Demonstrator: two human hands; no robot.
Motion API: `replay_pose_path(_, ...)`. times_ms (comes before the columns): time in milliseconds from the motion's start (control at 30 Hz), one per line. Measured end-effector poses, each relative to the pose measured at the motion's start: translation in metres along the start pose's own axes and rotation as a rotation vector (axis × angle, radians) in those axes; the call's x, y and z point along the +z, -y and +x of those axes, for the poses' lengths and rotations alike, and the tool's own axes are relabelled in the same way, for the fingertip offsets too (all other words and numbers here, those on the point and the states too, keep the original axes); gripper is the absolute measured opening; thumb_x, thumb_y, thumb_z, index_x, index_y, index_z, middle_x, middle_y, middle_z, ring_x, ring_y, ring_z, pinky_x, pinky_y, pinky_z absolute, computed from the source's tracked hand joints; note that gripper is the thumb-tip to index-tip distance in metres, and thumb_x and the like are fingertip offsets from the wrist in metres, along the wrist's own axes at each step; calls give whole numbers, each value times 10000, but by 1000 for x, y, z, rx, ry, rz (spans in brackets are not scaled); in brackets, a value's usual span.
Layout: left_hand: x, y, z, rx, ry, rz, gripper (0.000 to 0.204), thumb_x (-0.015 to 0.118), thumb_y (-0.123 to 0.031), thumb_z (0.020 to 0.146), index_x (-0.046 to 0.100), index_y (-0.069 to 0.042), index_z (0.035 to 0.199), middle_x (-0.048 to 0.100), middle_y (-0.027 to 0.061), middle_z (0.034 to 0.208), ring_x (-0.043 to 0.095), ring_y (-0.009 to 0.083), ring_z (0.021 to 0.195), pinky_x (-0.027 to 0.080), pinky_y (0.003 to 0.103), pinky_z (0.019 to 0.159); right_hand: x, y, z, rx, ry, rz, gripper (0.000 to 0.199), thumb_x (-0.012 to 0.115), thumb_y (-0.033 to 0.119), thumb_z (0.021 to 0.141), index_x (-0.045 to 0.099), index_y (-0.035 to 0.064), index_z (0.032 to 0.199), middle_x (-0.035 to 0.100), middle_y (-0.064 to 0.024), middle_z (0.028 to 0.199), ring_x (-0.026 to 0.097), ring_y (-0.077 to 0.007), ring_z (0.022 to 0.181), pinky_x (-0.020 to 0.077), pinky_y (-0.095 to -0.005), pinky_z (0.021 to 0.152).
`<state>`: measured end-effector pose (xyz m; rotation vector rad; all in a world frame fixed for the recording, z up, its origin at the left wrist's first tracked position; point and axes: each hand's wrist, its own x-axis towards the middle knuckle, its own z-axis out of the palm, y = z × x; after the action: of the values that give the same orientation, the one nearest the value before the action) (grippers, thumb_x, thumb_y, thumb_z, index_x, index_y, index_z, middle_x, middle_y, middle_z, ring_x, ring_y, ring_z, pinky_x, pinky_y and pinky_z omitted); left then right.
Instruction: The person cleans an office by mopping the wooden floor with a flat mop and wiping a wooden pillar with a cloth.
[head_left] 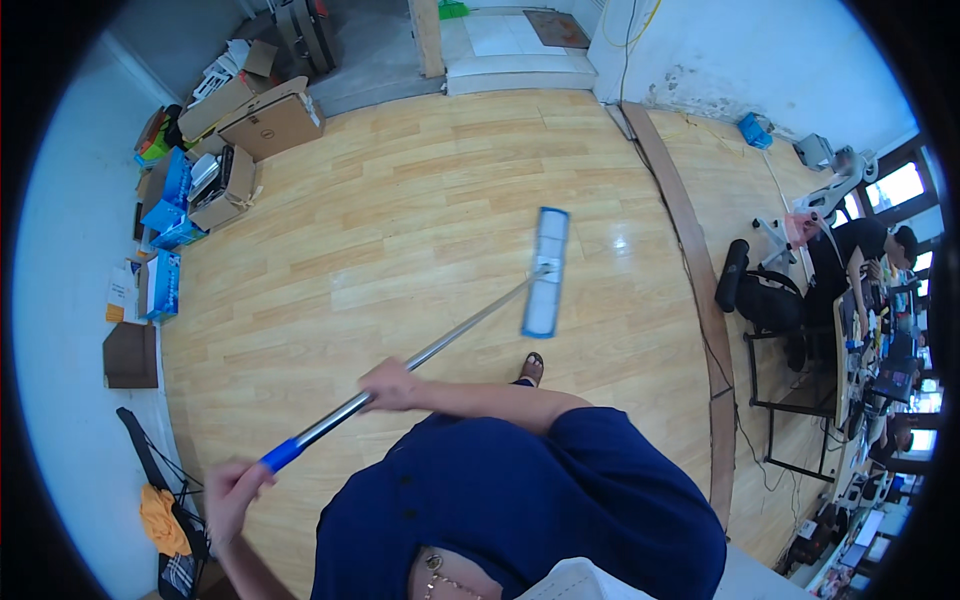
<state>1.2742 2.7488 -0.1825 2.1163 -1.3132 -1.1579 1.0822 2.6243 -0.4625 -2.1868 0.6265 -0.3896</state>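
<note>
Wood-look laminate floor (400,220) fills most of the head view, pale planks with a bit of glare, and everything else sits around the flat mop (546,272) out in the middle of it. That mop has a long rectangular pad, white with blue edging, lying flat on the boards just ahead of the person's sandalled foot (531,369). From the pad a shiny metal pole (450,340) slants back and to the left, ending in a blue grip (282,455). Right hand (388,385) is wrapped around the bare metal about midway along the pole, left hand (232,492) is closed on the very end, just behind the blue grip. Looks like a light, stiff tool to me; the tube is probably a bit slick where it's bare, so the blue sleeve is the better spot for a firm hold, with the second hand further down for leverage. The pad seems to be on a swivel joint, so I'd guess it flops if lifted. Far left of the mop, cardboard boxes (270,120) and blue cartons (165,285) are piled along the wall. Well to the right of it, past a dark strip in the floor, there's a black office chair (765,300) and a person in a dark top (860,250) bent over a cluttered desk. Beyond the mop, a raised tiled step (520,60).
</note>
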Motion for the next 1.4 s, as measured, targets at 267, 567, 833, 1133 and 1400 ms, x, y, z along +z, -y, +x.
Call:
replay_pose_path(267, -93, 12, -110, 213, -462, 176, 211, 609, -80, 810, 619, -5, 1007, 619, 51, 763, 484, 92, 561, 365, 197, 487, 25, 121, 61, -393, 250, 518, 402, 673, 397, 753, 481, 44, 761, 581, -127, 683, 578, -339, 686, 427, -425, 591)
replay_pose_path(567, -75, -17, -74, 215, -340, -23, 102, 571, -28, 784, 594, 10, 876, 568, 72, 773, 537, 128, 692, 408, 207, 593, -6, 94, 27, -202, 149, 331, 473, 654, 470, 756, 470, 36, 789, 585, -149, 679, 577, -380, 695, 436, -457, 599)
replay_pose_path(833, 73, -98, 17, 259, -155, -23, 76, 617, 20, 753, 653, 10, 819, 651, 82, 698, 512, 74, 525, 353, 175, 433, -102, -21, -109, 191, -53, 98, 359, 661, 368, 766, 477, 64, 817, 571, -155, 686, 576, -379, 700, 448, -447, 599)
replay_pose_path(1133, 310, -198, 67, 1035, 372, -112, 102, 632, -36, 732, 666, -44, 828, 653, 110, 736, 629, 223, 634, 485, 292, 575, -194, -156, -332, 407, -570, -259, 328, 692, 241, 719, 472, 51, 567, 514, -158, 583, 527, -370, 586, 386, -448, 525)
replay_pose_path(1400, 396, -233, 76, 1422, 596, -167, 101, 632, -83, 746, 602, -61, 652, 554, 72, 591, 520, 236, 527, 411, 306, 522, -222, -184, -406, 502, -664, -304, 350, 704, 297, 698, 493, 72, 533, 529, -130, 566, 513, -341, 555, 380, -422, 520)
